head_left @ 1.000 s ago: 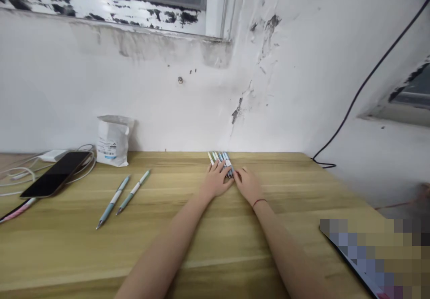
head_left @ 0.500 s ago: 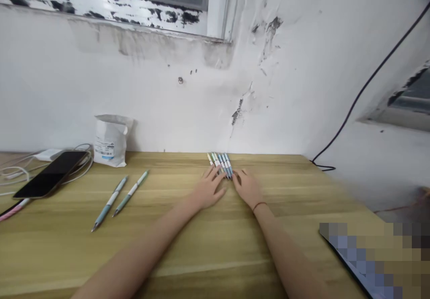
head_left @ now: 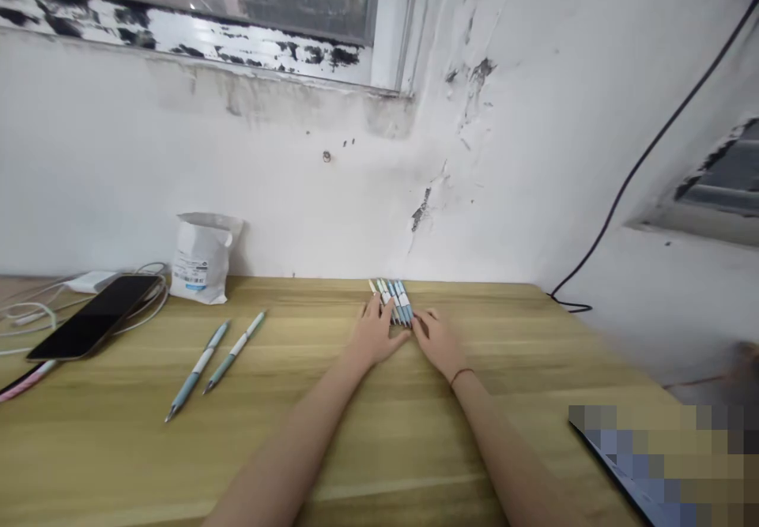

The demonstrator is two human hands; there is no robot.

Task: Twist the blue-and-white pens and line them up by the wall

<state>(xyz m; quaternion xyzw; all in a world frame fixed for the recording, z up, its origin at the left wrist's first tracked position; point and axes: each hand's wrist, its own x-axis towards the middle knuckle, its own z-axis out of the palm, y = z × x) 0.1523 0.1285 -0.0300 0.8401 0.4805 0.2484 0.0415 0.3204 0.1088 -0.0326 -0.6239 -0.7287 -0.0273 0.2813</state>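
Observation:
Several pens (head_left: 403,296) in pale green, white and blue lie side by side in a slanted row against the wall at the back of the wooden table. At the row's left side is my left hand (head_left: 373,341), its fingers apart and resting on the leftmost pens, with its thumb reaching across below their tips. My right hand (head_left: 439,341), a thin red band at the wrist, lies by the right side of the row. Its thumb side meets the last pen near the tip, and its fingers are apart. Parts of the left pens are covered by my left fingers.
To the left lie a blue-white pen (head_left: 197,370) and a green-white pen (head_left: 236,351). Behind them are a white pouch (head_left: 200,262), a dark phone (head_left: 95,318) and tangled white cables (head_left: 29,311). A black cable (head_left: 622,189) hangs at the right; a blurred-out flat object (head_left: 640,464) sits front right.
My left hand has shifted right, its thumb now extending below the pen tips. The right hand stays beside the row. My view has tilted up slightly.

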